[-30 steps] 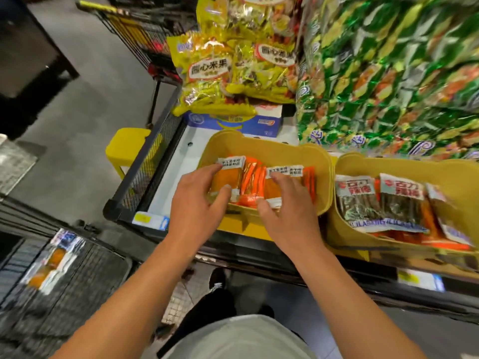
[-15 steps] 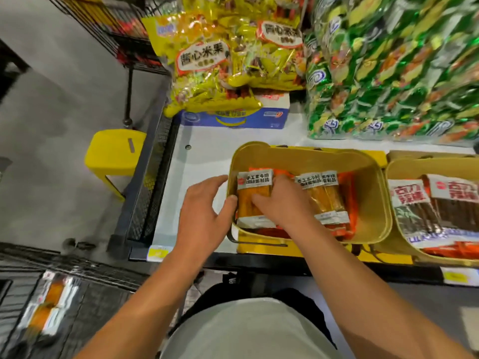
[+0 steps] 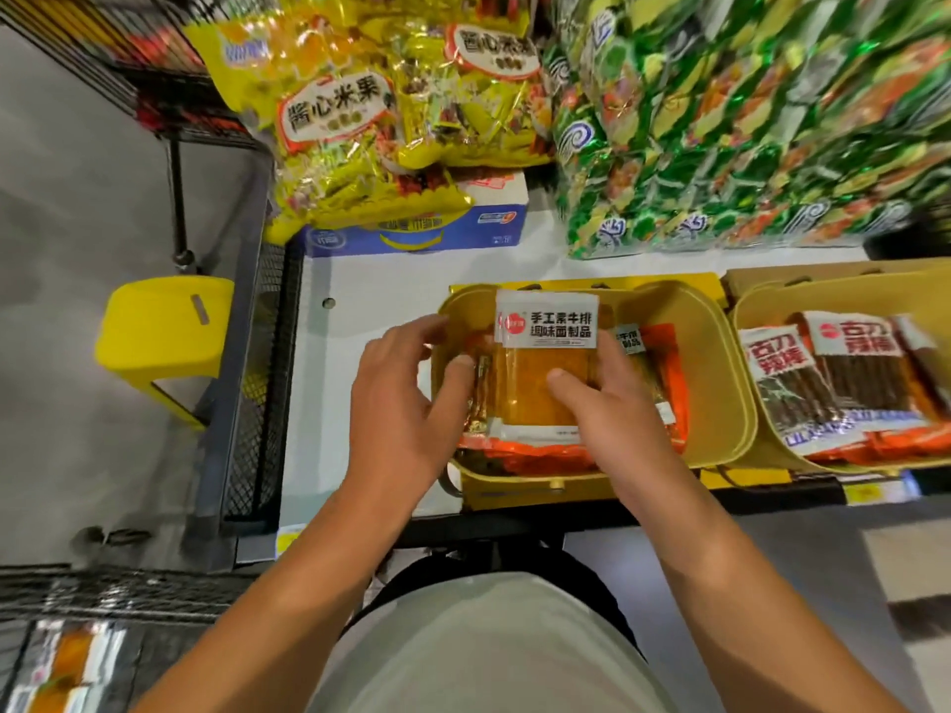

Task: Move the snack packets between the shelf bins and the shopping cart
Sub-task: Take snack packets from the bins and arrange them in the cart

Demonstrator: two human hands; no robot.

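Observation:
An orange snack packet (image 3: 538, 383) with a white label is lifted over the left yellow bin (image 3: 720, 383) on the shelf. My right hand (image 3: 612, 403) grips its right side with the thumb on its face. My left hand (image 3: 401, 398) holds its left edge, thumb on a second thin packet beside it. More orange packets (image 3: 664, 373) lie in the bin under them. The shopping cart (image 3: 118, 599) shows at the lower left, with a packet (image 3: 67, 666) lying in it.
A second yellow bin (image 3: 756, 434) to the right holds brown stick-snack packets (image 3: 844, 373). Big yellow bags (image 3: 350, 126) and green bags (image 3: 746, 120) stand behind on the white shelf (image 3: 370, 280). A yellow stool (image 3: 159, 326) stands on the grey floor left of the shelf's mesh end.
Both hands have closed on the front orange packet and raised it out of the stack in the bin. The view has tilted down and shifted right.

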